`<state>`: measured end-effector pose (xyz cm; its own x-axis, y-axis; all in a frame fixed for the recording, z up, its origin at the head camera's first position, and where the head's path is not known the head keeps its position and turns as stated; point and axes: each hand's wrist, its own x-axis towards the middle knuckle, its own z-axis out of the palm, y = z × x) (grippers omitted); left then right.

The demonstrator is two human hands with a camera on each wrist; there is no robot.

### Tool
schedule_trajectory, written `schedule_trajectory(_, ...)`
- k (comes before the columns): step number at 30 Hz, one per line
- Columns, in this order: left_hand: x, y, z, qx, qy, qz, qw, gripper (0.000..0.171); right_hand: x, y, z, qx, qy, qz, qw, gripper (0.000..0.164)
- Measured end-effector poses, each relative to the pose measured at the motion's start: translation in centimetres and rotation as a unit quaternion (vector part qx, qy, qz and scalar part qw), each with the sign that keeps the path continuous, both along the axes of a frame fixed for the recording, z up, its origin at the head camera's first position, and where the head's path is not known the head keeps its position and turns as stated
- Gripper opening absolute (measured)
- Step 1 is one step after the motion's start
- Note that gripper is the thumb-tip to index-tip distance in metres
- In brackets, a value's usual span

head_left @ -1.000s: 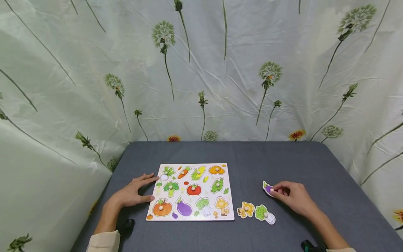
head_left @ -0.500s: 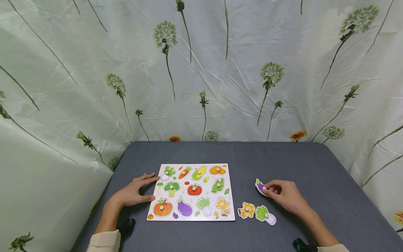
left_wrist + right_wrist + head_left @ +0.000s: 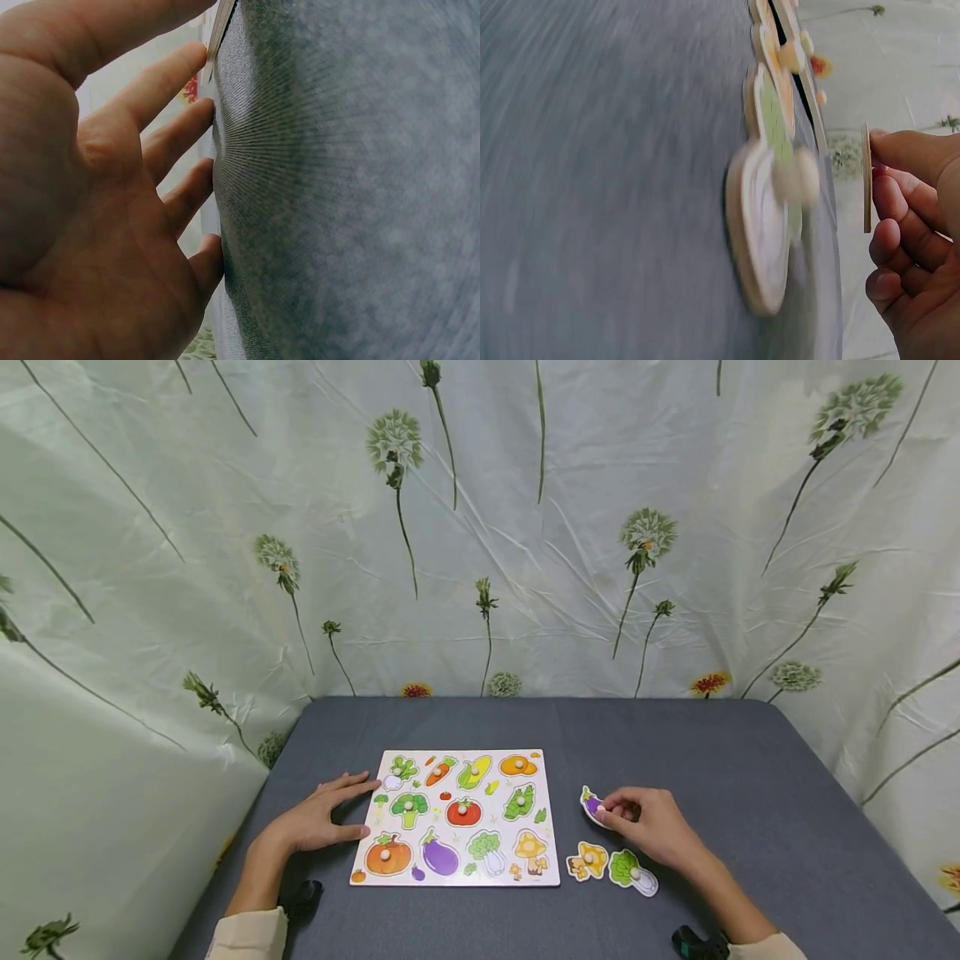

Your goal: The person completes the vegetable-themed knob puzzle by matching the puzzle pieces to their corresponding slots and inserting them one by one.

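My right hand [image 3: 648, 822] pinches an eggplant puzzle piece [image 3: 590, 803] by its knob, to the right of the puzzle board [image 3: 480, 785]. Edge-on in the right wrist view, the piece [image 3: 867, 180] is off the table. With fingers spread, my left hand [image 3: 311, 818] rests at the board's left edge, fingertips and thumb against it. The board bears several knobbed vegetable pieces. Its eggplant, bok choy and mushroom pictures in the front row show no knobs. Loose on the table lie a mushroom piece [image 3: 587, 861] and a bok choy piece [image 3: 633, 872], nearest below my right hand.
A dark grey cloth covers the table [image 3: 675, 735]. Behind and at the sides hangs a pale curtain [image 3: 555, 552] with a dandelion print. Dark wrist straps show near both cuffs.
My right hand has moved left with the eggplant piece, towards the board's right edge. My left hand, the board and the two loose pieces stay in place.
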<state>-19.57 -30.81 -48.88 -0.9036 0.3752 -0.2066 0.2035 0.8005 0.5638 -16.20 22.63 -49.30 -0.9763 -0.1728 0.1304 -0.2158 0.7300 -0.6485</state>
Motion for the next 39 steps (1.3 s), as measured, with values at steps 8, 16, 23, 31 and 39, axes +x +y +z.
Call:
schedule_trajectory(8,-0.1,0.1,-0.1,-0.005,-0.002,-0.001,1.0,0.083,-0.2,-2.7,0.2,-0.026,-0.024,0.022,0.999,0.011)
schedule_trajectory(16,-0.1,0.2,-0.1,-0.002,-0.003,0.002,1.0,0.084,-0.3,-5.6,0.6,-0.05,-0.007,0.06,0.997,0.011)
schedule_trajectory(23,-0.1,0.0,-0.2,-0.003,-0.001,-0.001,1.0,0.083,-0.6,-7.8,0.6,-0.057,0.005,0.093,0.994,0.011)
schedule_trajectory(31,-0.1,0.0,-0.1,-0.002,0.001,-0.004,1.0,0.083,-0.7,-9.7,0.8,-0.061,-0.01,0.105,0.993,0.01)
schedule_trajectory(39,0.0,0.0,0.0,-0.004,0.002,-0.004,1.0,0.082,-0.7,-11.4,0.1,-0.07,-0.005,0.116,0.991,0.01)
